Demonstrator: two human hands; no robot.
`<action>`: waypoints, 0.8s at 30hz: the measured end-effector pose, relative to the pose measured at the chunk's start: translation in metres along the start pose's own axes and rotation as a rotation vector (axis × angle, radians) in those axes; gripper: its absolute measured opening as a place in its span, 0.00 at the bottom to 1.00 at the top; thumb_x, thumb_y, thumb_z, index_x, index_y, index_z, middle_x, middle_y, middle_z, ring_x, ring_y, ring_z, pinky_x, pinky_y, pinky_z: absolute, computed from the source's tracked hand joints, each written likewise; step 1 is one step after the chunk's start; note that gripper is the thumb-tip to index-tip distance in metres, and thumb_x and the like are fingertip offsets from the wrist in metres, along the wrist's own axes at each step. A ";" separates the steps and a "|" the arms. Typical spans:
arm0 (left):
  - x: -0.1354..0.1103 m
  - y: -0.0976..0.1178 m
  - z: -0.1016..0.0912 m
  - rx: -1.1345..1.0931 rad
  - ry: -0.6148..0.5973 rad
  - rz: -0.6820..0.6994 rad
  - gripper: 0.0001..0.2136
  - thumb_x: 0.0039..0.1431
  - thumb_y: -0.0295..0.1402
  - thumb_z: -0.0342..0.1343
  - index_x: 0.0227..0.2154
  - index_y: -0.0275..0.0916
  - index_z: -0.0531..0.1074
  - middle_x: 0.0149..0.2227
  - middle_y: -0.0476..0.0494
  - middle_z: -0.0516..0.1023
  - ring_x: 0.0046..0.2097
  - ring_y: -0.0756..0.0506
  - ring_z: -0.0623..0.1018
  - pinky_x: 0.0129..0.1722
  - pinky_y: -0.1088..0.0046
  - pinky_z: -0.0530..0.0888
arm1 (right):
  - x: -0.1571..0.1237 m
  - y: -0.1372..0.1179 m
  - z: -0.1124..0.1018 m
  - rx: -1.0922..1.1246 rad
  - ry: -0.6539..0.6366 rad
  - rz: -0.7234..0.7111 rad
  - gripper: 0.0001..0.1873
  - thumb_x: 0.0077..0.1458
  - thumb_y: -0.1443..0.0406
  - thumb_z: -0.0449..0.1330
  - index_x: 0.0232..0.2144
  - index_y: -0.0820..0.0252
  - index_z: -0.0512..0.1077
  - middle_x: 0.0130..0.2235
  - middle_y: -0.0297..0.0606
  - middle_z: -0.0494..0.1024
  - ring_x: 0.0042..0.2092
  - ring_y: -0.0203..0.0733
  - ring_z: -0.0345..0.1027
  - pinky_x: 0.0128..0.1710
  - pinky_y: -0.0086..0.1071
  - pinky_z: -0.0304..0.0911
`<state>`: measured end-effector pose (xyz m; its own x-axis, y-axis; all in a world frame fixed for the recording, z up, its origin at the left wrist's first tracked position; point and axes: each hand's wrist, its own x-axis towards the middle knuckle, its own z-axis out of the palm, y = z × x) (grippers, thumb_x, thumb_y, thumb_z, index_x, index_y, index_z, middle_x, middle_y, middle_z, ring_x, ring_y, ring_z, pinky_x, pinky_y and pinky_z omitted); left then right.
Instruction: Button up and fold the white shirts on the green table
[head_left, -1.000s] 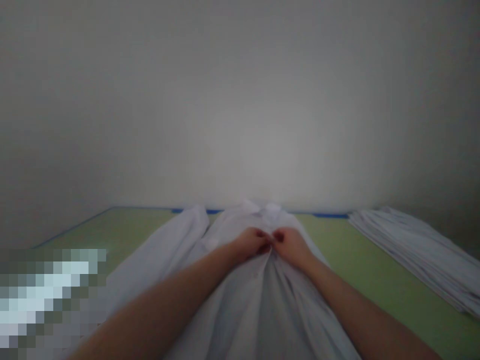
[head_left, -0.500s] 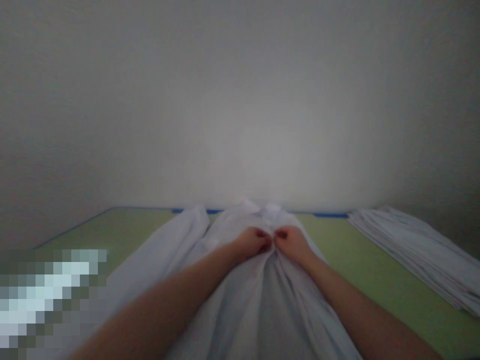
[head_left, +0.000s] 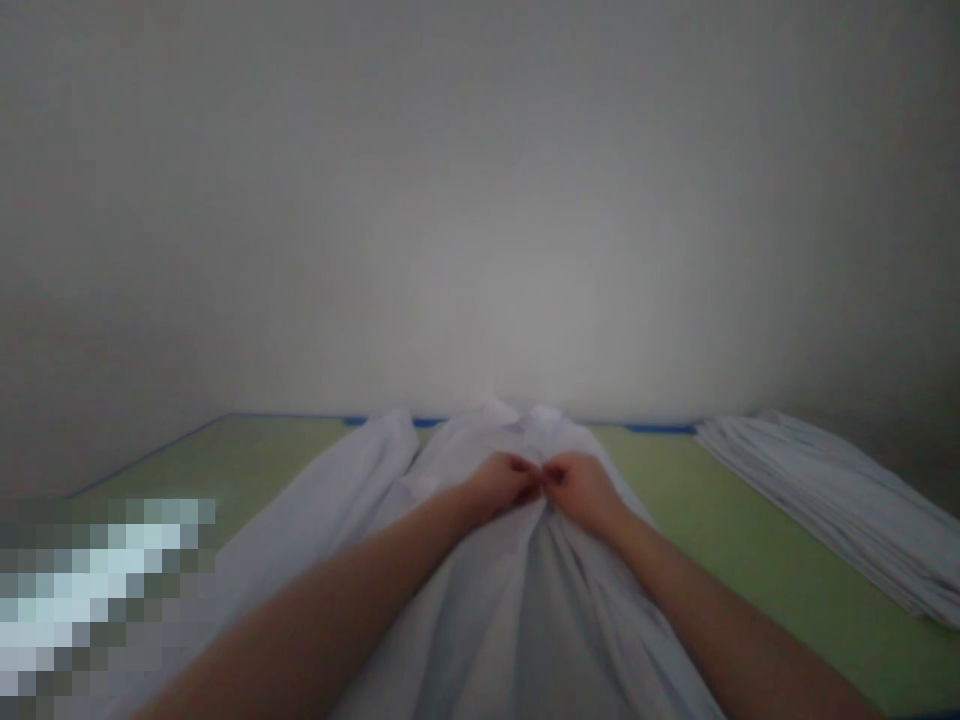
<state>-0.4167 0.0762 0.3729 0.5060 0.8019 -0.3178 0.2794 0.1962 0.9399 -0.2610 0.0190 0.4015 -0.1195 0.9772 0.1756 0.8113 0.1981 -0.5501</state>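
Observation:
A white shirt (head_left: 465,600) lies spread on a green table (head_left: 712,510), collar toward the far wall. My left hand (head_left: 501,484) and my right hand (head_left: 579,487) meet at the shirt's front opening below the collar. Both hands are closed in a pinch on the fabric edges, fingertips almost touching each other. One sleeve (head_left: 337,480) stretches out to the left of my left arm.
A stack of folded white cloth (head_left: 832,500) lies at the table's right side. A plain grey wall rises just behind the table's blue-edged far border. A blurred-out patch covers the lower left corner.
Both hands stay at the shirt front; their fingertips have shifted slightly closer together. Nothing else has moved.

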 end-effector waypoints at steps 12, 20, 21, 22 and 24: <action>-0.008 0.008 0.001 -0.126 -0.007 -0.046 0.07 0.41 0.33 0.61 0.23 0.33 0.74 0.23 0.46 0.75 0.27 0.50 0.74 0.31 0.73 0.71 | 0.001 0.008 -0.008 0.196 -0.151 -0.064 0.12 0.52 0.67 0.53 0.33 0.57 0.77 0.33 0.35 0.79 0.34 0.37 0.70 0.35 0.27 0.59; -0.011 0.014 0.007 -0.242 -0.008 -0.039 0.05 0.37 0.29 0.61 0.18 0.33 0.71 0.19 0.48 0.71 0.25 0.51 0.72 0.28 0.74 0.70 | 0.000 0.004 -0.008 0.133 -0.085 -0.001 0.10 0.48 0.63 0.58 0.32 0.59 0.78 0.31 0.37 0.79 0.32 0.38 0.71 0.32 0.27 0.59; -0.012 0.015 0.007 -0.234 0.005 -0.035 0.06 0.37 0.31 0.62 0.18 0.33 0.71 0.19 0.48 0.71 0.24 0.51 0.72 0.28 0.74 0.70 | 0.000 0.004 -0.008 0.117 -0.073 -0.012 0.10 0.48 0.63 0.58 0.32 0.58 0.78 0.31 0.37 0.79 0.32 0.38 0.71 0.32 0.27 0.59; -0.012 0.015 0.008 -0.219 0.021 -0.032 0.08 0.37 0.32 0.62 0.19 0.33 0.72 0.19 0.48 0.71 0.24 0.51 0.71 0.27 0.74 0.69 | 0.000 0.003 -0.008 0.101 -0.064 -0.026 0.09 0.48 0.64 0.58 0.31 0.58 0.78 0.30 0.36 0.79 0.32 0.38 0.70 0.32 0.27 0.58; -0.013 0.015 0.008 -0.192 0.039 -0.031 0.10 0.37 0.35 0.63 0.20 0.32 0.72 0.19 0.48 0.71 0.23 0.51 0.71 0.27 0.74 0.68 | 0.000 0.003 -0.008 0.070 -0.054 -0.050 0.09 0.48 0.64 0.58 0.30 0.56 0.78 0.30 0.35 0.79 0.32 0.37 0.70 0.32 0.27 0.58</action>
<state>-0.4122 0.0642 0.3895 0.4662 0.8145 -0.3452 0.1317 0.3219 0.9376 -0.2538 0.0191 0.4067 -0.1906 0.9684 0.1610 0.7619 0.2494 -0.5977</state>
